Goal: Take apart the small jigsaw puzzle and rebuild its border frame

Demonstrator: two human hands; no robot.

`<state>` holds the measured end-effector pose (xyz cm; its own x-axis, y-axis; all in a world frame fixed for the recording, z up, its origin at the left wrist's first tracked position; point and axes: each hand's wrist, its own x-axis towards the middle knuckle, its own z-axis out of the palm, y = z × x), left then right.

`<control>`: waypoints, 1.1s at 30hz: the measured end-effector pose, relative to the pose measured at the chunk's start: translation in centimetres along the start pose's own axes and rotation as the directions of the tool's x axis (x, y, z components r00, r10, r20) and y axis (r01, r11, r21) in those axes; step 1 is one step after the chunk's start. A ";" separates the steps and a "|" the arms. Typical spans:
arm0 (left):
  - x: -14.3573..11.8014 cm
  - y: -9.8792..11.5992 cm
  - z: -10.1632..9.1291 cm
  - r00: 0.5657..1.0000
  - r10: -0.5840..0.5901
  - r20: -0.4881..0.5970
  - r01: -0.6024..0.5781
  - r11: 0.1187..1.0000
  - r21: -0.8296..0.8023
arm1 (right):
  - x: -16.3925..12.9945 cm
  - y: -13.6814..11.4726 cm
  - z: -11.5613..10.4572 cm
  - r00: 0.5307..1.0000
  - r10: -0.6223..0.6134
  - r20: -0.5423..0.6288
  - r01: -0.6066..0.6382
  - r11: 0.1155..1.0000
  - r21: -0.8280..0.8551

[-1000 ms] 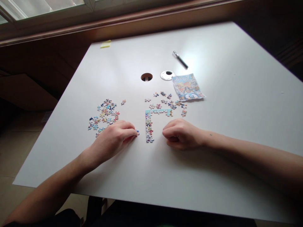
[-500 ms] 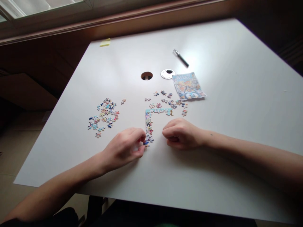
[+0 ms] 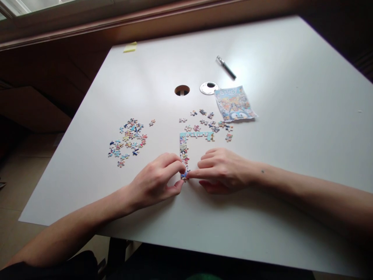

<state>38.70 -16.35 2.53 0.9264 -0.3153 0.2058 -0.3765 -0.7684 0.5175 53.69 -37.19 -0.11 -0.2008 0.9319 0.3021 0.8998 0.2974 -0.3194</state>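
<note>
Joined jigsaw pieces form an L-shaped puzzle border (image 3: 183, 148) on the white table, with a light-blue top row and a multicoloured left column. My left hand (image 3: 159, 177) is closed at the column's lower end, thumb and fingers around a small blue puzzle piece (image 3: 184, 175) there. From the other side, my right hand (image 3: 218, 170) stretches its index finger to that piece and touches it at the tip. The right hand's other fingers are partly bent and hold nothing. Fingertips partly cover the blue piece.
Loose jigsaw pieces (image 3: 132, 136) lie heaped at the left, with several more pieces (image 3: 215, 128) above the border. A picture sheet (image 3: 235, 104), a black pen (image 3: 226, 68), a round grommet cover (image 3: 204, 88), a hole (image 3: 182, 90) and yellow tape (image 3: 130, 47) are farther back.
My right hand has gone from a loose fist to a stretched index finger touching the lower piece. My left hand has shifted slightly right, and the blue piece now sits in line with the column.
</note>
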 end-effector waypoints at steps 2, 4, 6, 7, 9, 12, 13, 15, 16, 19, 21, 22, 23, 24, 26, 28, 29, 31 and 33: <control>0.2 -0.3 -0.2 1.000 0.013 -0.007 -0.013 1.000 -0.005 | 0.0 0.1 0.0 1.000 0.000 0.000 0.000 1.000 -0.007; 0.3 -0.6 -0.3 0.999 0.037 0.000 -0.037 0.999 -0.004 | 0.0 0.1 0.0 1.000 -0.005 -0.006 0.004 1.000 -0.006; 0.5 -0.8 -0.3 0.999 0.050 0.017 -0.049 0.999 -0.008 | 0.0 0.1 -0.1 1.000 -0.009 -0.008 0.009 1.000 -0.011; 0.5 -0.9 -0.3 0.998 0.051 0.025 -0.050 0.999 -0.011 | 0.0 0.1 -0.1 1.000 -0.010 -0.005 0.010 1.000 -0.015; 0.6 -1.0 -0.3 0.998 0.047 0.031 -0.046 0.999 -0.021 | 0.1 0.0 -0.2 1.000 -0.012 0.007 0.013 1.000 -0.021; 0.7 -1.1 -0.4 0.998 0.044 0.037 -0.042 0.998 -0.037 | 0.1 0.0 -0.3 0.999 -0.014 0.042 0.015 1.000 -0.023; 0.8 -1.1 -0.4 0.998 0.042 0.039 -0.041 0.998 -0.042 | 0.2 0.0 -0.3 0.999 -0.014 0.049 0.015 1.000 -0.024; 0.8 -1.2 -0.4 0.998 0.042 0.039 -0.040 0.998 -0.049 | 0.2 -0.1 -0.4 0.998 -0.015 0.054 0.016 0.999 -0.027; 0.8 -1.2 -0.4 0.998 0.043 0.035 -0.041 0.998 -0.051 | 0.2 -0.1 -0.4 0.999 -0.017 0.051 0.018 0.999 -0.030; 0.7 -1.3 -0.1 0.998 0.069 -0.008 -0.069 0.997 -0.032 | 0.1 -0.1 -0.4 0.999 -0.027 0.041 0.029 0.998 -0.053; 0.6 -1.5 0.1 0.995 0.099 -0.033 -0.099 0.995 0.003 | 0.1 -0.1 -0.3 0.999 -0.036 0.027 0.039 0.995 -0.091; 0.6 -1.6 0.2 0.993 0.115 -0.039 -0.115 0.993 0.022 | 0.1 -0.1 -0.2 0.999 -0.040 0.022 0.042 0.993 -0.109; 0.5 -1.7 0.3 0.991 0.129 -0.039 -0.127 0.991 0.037 | 0.1 -0.1 -0.2 0.999 -0.040 0.020 0.043 0.992 -0.121; 0.5 -1.8 0.4 0.989 0.140 -0.040 -0.138 0.989 0.045 | 0.1 -0.1 -0.2 0.999 -0.038 0.016 0.039 0.992 -0.123; 0.5 -2.0 0.4 0.986 0.158 -0.049 -0.156 0.987 0.043 | 0.1 -0.2 -0.2 1.000 -0.016 -0.001 0.016 0.995 -0.103; 0.5 -2.1 0.4 0.984 0.164 -0.074 -0.163 0.986 0.022 | 0.1 -0.2 -0.2 1.000 0.006 -0.023 -0.008 0.997 -0.073; 0.6 -2.1 0.4 0.983 0.160 -0.090 -0.160 0.987 0.009 | 0.1 -0.2 -0.3 1.000 0.005 -0.027 -0.006 0.998 -0.059; 0.6 -2.1 0.3 0.982 0.133 -0.132 -0.135 0.991 -0.006 | 0.0 -0.2 -0.4 1.000 -0.024 -0.009 0.024 0.999 -0.032; 0.7 -2.1 0.2 0.983 0.097 -0.157 -0.097 0.995 0.009 | 0.0 -0.3 -0.4 0.998 -0.059 0.026 0.060 0.998 -0.007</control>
<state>40.11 -15.07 1.45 0.8746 -0.2969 0.3832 -0.4646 -0.7393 0.4874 53.61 -37.34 0.37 -0.2639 0.9176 0.2974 0.8888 0.3511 -0.2947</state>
